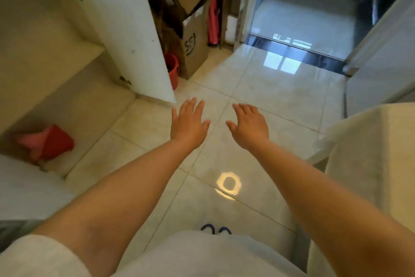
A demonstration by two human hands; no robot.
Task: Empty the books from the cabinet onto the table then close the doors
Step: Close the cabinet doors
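The cabinet point(45, 56) stands at the left with its white door point(125, 36) swung wide open toward the room. Its upper shelf looks bare; a red and pink thing point(47, 144) lies on the bottom shelf, too blurred to tell whether it is a book. My left hand point(187, 124) and my right hand point(249, 126) are stretched out side by side over the tiled floor, fingers straight and spread, holding nothing. My left hand is just right of the door's lower corner. A cloth-covered table edge point(368, 148) shows at the right.
Cardboard boxes point(190, 36), a red bucket point(172, 70) and a pink item point(215, 22) stand behind the open door. A doorway with a dark threshold point(298, 49) opens at the far right. Glossy tiled floor point(224, 186) lies between cabinet and table.
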